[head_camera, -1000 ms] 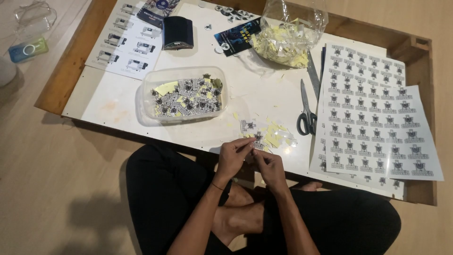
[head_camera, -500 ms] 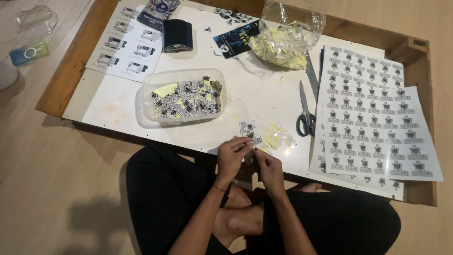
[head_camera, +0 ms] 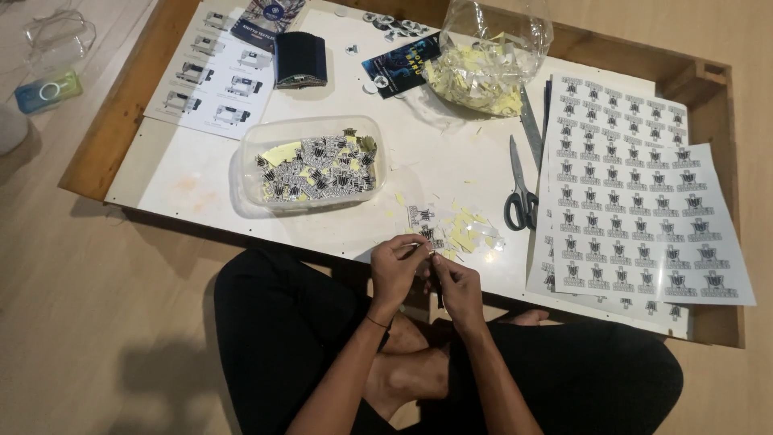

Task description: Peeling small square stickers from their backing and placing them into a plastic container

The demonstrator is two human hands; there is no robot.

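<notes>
A: What is being held by the left hand [head_camera: 396,268] and the right hand [head_camera: 456,283]?

B: A tiny sticker piece [head_camera: 429,256] is being pinched between the fingertips of both hands. Both hands are being kept closed on it, just past the near edge of the counter [head_camera: 201,173], above the crossed legs.

A: Why is it being held so close?

B: It looks very small, so it is likely being kept near the eyes and gripped with fingertips only. Its picture is too tiny to be made out.

A: What is lying just in front of the hands?

B: A little pile of yellow paper bits [head_camera: 463,234] and a few cut stickers [head_camera: 422,219] are being kept there, near the hands, likely so they are easy to reach.

A: And the clear tub [head_camera: 310,164]?

B: It is being used to hold many small black-and-white stickers and some yellow paper. It is sitting to the left, a bit farther back on the counter.

A: Where are the scissors [head_camera: 519,187] being kept?

B: They are lying flat on the right side, just beside the big sticker sheets [head_camera: 636,201]. The sheets are being stacked with their edges spread out, and rows of the same black-and-white picture are showing on them.

A: What is at the back?

B: A clear plastic bag [head_camera: 491,56] is being filled with yellow scraps. It is being kept well apart from the tub, so maybe the scraps and the stickers are being kept from mixing.
</notes>
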